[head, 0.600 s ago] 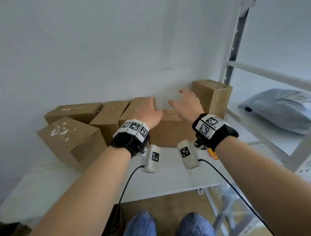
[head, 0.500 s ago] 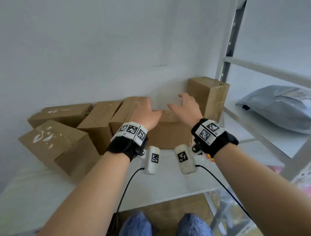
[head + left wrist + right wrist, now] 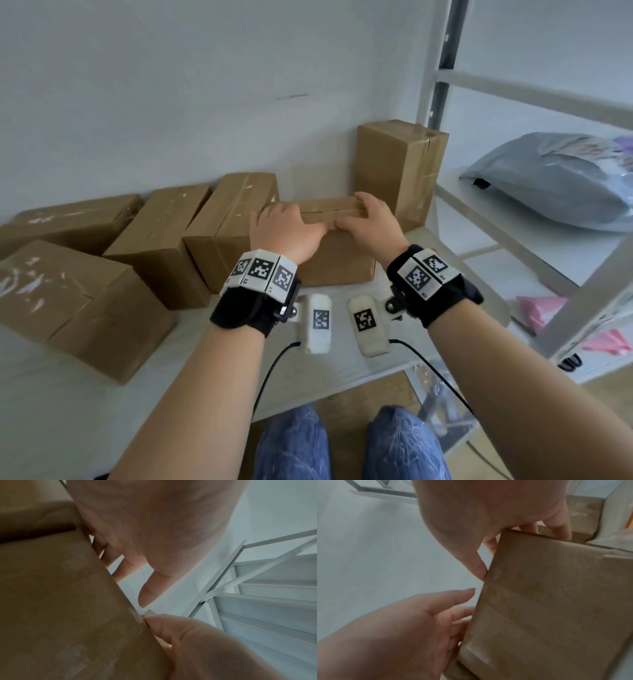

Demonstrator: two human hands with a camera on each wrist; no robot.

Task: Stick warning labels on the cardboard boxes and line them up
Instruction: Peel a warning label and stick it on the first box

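Observation:
A brown cardboard box (image 3: pixel 335 263) lies lengthwise on the white shelf (image 3: pixel 205 370), in the middle of a row of boxes. Both hands are on its top. My left hand (image 3: pixel 284 229) lies over the box's left end with the thumb sticking out free; its fingertips are hidden. My right hand (image 3: pixel 368 222) holds the right end. In the right wrist view this hand (image 3: pixel 488 513) bends its fingers round the end of the box (image 3: pixel 547 601), with the thumb at the front edge. The left wrist view has the left palm (image 3: pixel 154 527) above the box (image 3: pixel 60 601).
Several more brown boxes stand to the left (image 3: pixel 157 240), and an upright box (image 3: pixel 397 171) stands just right of the held one, against the wall. A grey bag (image 3: pixel 555 181) lies on the adjoining shelf past a metal upright (image 3: pixel 442 61). Pink packets (image 3: pixel 537 308) lie lower right.
Both hands hovered spread above the middle box before; now they have come down onto its top, thumbs close together. The view has tilted down a little.

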